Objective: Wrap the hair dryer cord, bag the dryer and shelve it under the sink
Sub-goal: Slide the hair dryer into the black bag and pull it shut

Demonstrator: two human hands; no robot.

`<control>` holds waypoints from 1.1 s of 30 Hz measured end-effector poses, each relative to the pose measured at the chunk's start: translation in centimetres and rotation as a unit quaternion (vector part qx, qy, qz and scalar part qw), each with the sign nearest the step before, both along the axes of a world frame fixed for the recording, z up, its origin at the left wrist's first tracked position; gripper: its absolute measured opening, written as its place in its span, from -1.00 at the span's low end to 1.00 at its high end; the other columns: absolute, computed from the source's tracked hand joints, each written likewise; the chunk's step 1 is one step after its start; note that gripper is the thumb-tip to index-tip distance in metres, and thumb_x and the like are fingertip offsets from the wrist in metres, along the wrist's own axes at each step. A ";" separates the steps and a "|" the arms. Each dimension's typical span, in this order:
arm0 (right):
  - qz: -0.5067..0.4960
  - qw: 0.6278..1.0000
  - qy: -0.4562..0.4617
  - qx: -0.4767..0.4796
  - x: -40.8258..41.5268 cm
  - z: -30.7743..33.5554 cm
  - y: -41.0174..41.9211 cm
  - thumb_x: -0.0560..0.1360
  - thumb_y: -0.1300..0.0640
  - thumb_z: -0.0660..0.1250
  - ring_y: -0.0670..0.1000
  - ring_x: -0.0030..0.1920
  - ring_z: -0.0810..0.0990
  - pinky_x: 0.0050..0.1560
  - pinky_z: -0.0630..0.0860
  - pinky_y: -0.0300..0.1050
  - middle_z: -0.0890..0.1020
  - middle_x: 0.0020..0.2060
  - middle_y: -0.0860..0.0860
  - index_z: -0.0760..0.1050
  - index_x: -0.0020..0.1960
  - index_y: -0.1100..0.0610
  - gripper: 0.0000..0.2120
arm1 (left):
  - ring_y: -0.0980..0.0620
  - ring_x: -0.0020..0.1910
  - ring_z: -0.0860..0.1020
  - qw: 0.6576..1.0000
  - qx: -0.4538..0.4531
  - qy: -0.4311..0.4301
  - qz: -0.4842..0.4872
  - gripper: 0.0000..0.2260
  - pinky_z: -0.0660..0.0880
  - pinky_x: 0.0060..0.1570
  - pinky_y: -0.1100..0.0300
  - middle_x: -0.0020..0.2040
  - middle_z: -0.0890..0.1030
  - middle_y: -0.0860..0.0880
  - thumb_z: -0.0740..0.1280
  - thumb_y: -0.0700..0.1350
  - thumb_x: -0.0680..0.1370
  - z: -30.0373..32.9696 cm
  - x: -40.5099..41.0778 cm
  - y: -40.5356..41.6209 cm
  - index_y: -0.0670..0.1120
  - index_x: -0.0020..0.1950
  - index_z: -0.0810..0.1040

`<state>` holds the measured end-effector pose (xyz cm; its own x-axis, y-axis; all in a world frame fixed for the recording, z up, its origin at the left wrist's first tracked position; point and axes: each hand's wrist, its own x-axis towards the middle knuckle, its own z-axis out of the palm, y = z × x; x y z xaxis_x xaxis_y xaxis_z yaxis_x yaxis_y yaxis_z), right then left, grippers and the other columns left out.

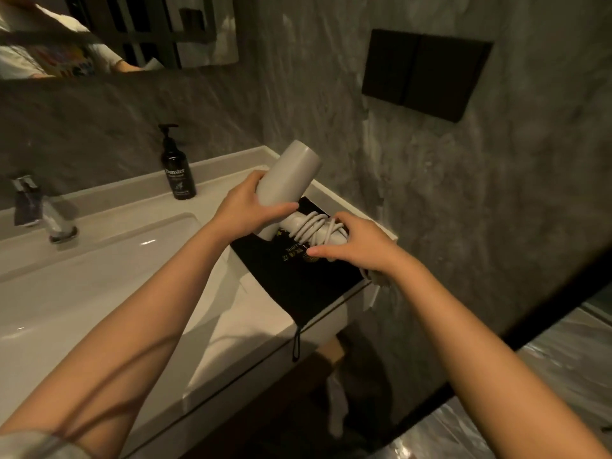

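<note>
A pale grey hair dryer [289,175] is held above the right end of the white sink counter [231,193]. My left hand [246,207] grips its barrel. Its handle points right, and the white cord [313,228] is looped around it several times. My right hand [356,243] closes over the handle end and the cord loops. Under the dryer a black cloth bag [298,276] with gold print lies flat on the counter, its drawstring [295,342] hanging over the front edge.
A dark pump bottle [177,173] stands at the back of the counter. A chrome tap [39,210] is at the left, over the basin [99,266]. A grey wall with a black panel [424,72] is close on the right. Dark space lies beneath the counter.
</note>
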<state>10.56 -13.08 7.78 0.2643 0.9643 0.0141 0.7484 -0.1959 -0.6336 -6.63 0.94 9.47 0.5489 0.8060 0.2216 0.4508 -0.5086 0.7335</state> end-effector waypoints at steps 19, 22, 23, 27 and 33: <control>-0.110 0.990 0.084 0.032 5.5 -7.8 -11.1 0.30 -0.20 0.47 -0.01 -0.09 0.63 -0.03 0.62 0.09 0.64 -0.06 -0.02 0.51 0.08 0.05 -0.53 | -0.04 0.03 0.60 0.994 -0.036 0.015 0.100 -0.79 0.43 -0.01 0.27 0.06 0.65 -0.11 0.23 -0.19 0.59 -10.0 3.7 -7.0 -0.10 0.18 0.57; -0.113 0.985 0.125 0.021 6.1 -8.6 -12.0 0.25 -0.24 0.46 -0.01 -0.10 0.64 -0.05 0.63 0.11 0.65 -0.07 -0.03 0.51 0.06 0.04 -0.49 | 0.02 -0.02 0.56 0.992 -0.003 0.111 0.061 -0.73 0.47 -0.06 0.16 0.00 0.61 -0.02 0.41 -0.02 0.49 -12.5 2.7 -8.9 -0.06 0.16 0.58; -0.112 0.985 0.133 0.020 6.3 -8.8 -12.2 0.23 -0.26 0.46 -0.01 -0.10 0.65 -0.05 0.63 0.12 0.65 -0.07 -0.03 0.51 0.05 0.03 -0.48 | 0.04 0.00 0.53 0.989 0.020 0.137 0.046 -0.64 0.48 -0.06 0.14 0.01 0.57 0.00 0.45 0.07 0.44 -13.0 2.6 -9.4 -0.04 0.17 0.57; -0.109 0.981 0.159 0.017 6.8 -9.7 -12.8 0.24 -0.21 0.49 -0.01 -0.13 0.66 -0.07 0.64 0.11 0.66 -0.12 -0.04 0.52 -0.01 0.03 -0.56 | -0.05 0.16 0.48 0.979 0.055 0.189 0.049 -0.53 0.46 -0.01 0.10 0.13 0.54 -0.06 0.49 0.12 0.38 -14.0 2.9 -10.7 -0.03 0.22 0.54; -0.095 0.981 0.168 0.010 7.0 -10.2 -13.9 0.34 -0.05 0.51 -0.13 -0.19 0.61 -0.25 0.50 -0.28 0.62 -0.19 -0.11 0.53 0.00 0.06 -0.67 | -0.04 0.10 0.56 0.990 -0.052 0.111 0.062 -0.73 0.48 0.07 0.10 0.13 0.62 -0.08 0.49 -0.02 0.41 -14.1 2.7 -9.9 -0.06 0.08 0.67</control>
